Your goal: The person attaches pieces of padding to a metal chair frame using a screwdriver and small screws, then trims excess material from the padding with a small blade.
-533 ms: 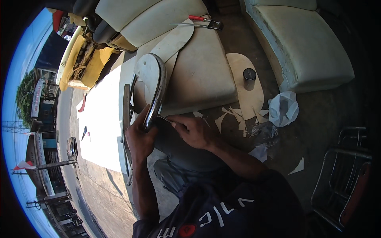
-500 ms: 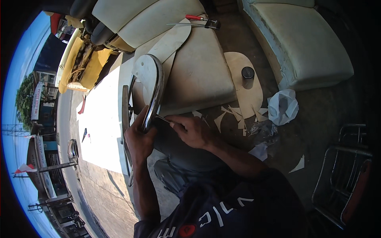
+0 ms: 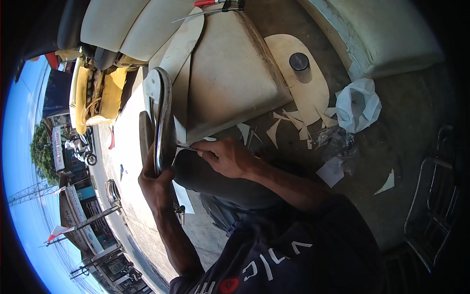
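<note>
My left hand (image 3: 155,183) is wrapped around the lower end of a chrome-rimmed oval frame (image 3: 167,115). The frame stands upright, nearly edge-on, with a pale board with small holes (image 3: 153,87) set against its inner side. In my right hand (image 3: 229,159), closed fingers pinch a thin metal rod-like tool (image 3: 187,147). Its far end meets the frame's right edge just above my left hand; the exact contact and most of the handle are hidden. My dark-trousered knee (image 3: 203,174) lies beneath both hands.
A cream cushioned seat (image 3: 230,73) stands ahead, bearing a long cut board (image 3: 183,41) and a red-handled clamp (image 3: 220,7). To the right are an oval board (image 3: 313,95), a black-lidded can (image 3: 299,61), a white plastic bag (image 3: 359,105), scraps (image 3: 293,120) and a metal chair frame (image 3: 428,201).
The chrome-rimmed frame has turned more edge-on. My view has shifted, and a motorbike now shows on the street at left. The thin tool stays against the frame's edge.
</note>
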Tool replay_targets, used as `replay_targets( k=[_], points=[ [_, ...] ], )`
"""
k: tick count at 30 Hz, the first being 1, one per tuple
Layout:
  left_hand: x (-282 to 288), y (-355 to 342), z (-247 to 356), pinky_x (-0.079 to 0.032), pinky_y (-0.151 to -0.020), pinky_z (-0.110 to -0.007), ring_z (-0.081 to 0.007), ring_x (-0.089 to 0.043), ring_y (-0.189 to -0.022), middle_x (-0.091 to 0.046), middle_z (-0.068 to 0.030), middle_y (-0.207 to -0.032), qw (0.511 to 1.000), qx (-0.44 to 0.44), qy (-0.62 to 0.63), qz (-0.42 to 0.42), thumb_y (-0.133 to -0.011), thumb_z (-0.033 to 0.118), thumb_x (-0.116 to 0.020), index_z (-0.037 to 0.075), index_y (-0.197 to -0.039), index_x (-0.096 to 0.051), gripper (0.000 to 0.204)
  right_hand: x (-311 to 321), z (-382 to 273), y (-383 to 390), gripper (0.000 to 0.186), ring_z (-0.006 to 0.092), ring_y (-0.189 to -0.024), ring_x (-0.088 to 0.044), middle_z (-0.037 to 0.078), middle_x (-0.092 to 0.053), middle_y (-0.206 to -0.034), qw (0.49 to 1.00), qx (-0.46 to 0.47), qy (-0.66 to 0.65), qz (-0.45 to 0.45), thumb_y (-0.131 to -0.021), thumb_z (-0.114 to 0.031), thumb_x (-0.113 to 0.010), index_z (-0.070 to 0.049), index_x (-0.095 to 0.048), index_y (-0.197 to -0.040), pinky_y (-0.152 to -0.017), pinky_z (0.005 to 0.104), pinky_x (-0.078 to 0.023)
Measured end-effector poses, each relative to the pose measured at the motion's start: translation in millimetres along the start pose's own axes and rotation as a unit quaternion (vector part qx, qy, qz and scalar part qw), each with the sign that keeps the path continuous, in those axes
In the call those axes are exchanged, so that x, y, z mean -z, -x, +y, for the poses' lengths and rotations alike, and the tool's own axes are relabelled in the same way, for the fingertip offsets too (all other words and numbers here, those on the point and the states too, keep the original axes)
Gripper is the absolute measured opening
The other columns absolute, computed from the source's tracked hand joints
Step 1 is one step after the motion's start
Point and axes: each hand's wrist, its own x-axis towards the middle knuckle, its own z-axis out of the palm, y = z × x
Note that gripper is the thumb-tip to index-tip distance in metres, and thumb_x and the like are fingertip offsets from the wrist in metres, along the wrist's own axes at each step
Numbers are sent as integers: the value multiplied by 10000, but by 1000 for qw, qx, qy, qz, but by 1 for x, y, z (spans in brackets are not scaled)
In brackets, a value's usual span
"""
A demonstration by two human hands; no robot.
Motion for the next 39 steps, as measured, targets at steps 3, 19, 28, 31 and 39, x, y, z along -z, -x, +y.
replay_targets(
  k=[3,19,28,31,39],
  points=[
    [11,4,-9,-511,-1038,-355,-265,-695,-1133,-710,-218,-1253,1000,5,-5,4,-680,3,-571,-98,-1407,-587,734,16,49,32,210,366,-795,-740,173,-739,-839,989,-87,116,13,-969,-184,-649,-136,-741,-1151,-704,474,-586],
    [176,49,-100,-562,-799,-307,-202,-709,-972,-763,-149,-1121,984,-27,-178,-8,-661,-67,-511,1,-1332,-695,699,152,188,192,319,426,-937,-701,184,-666,-1144,811,-299,499,-58,-847,-114,-651,-80,-660,-1165,-799,553,-572],
    [109,89,-186,-582,-992,-430,-347,-676,-1242,-725,-175,-1278,962,-131,-240,22,-685,-129,-643,89,-1214,-765,585,181,223,203,300,434,-1043,-671,220,-638,-1166,754,-271,566,-193,-944,-120,-551,-70,-582,-1239,-796,549,-567],
    [60,94,-207,-541,-1055,-425,-313,-675,-1250,-744,-133,-1247,962,-131,-234,50,-722,-87,-699,110,-1199,-772,521,204,232,196,379,471,-1032,-660,237,-625,-1236,745,-290,554,-232,-906,-176,-639,-51,-569,-1256,-816,559,-541],
    [-10,117,-205,-376,-1171,-482,-372,-467,-1425,-575,-137,-1483,918,127,-216,306,-699,-49,-768,150,-1440,-590,788,230,218,136,339,503,-927,-671,247,-687,-1036,644,-342,507,-460,-865,-206,-708,-8,-618,-1125,-843,539,-531]
  ],
)
